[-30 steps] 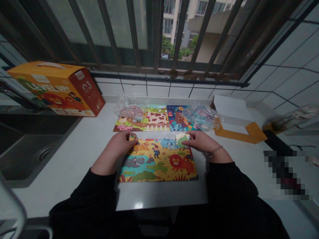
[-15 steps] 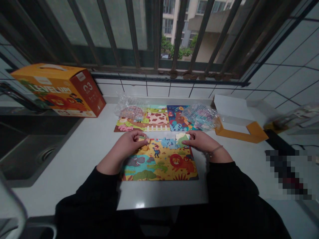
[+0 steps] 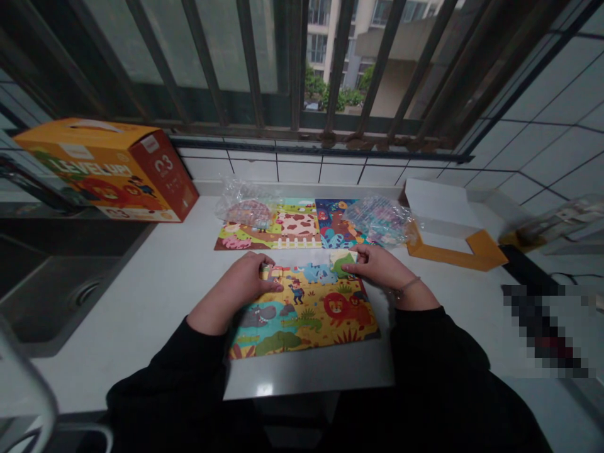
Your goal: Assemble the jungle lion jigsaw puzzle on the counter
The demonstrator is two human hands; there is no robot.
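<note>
1. While I watched through the head camera, the jigsaw (image 3: 306,309) lay on the tabletop (image 3: 120,302), directly before the person, between the two hands.
2. Main change: it had turned. Half a second earlier its near edge ran almost level; now that edge slanted, the near-left corner drawn closer to the person.
3. Left hand (image 3: 248,277): moved inward from the far-left corner, where it was a second ago. Thumb and fingers curled at the far-left part of the jigsaw; I could not tell whether they pinched a piece or only pressed its edge.
4. Right hand (image 3: 377,265): pinched a green and cream piece (image 3: 340,262) between thumb and fingers, at the far-right corner. It had barely shifted. Whether the piece touched the jigsaw, I could not tell.
5. My judgement: with the jigsaw skewed, the angle between held piece and far edge had changed, so a fit there would call for fresh alignment. The joined part looked whole despite the turn.
6. Beyond: a farm picture (image 3: 299,225) and a blue picture (image 3: 331,225) lay side by side, the left plastic bag (image 3: 248,207) on the first, the right plastic bag (image 3: 380,219) on the second.
</note>
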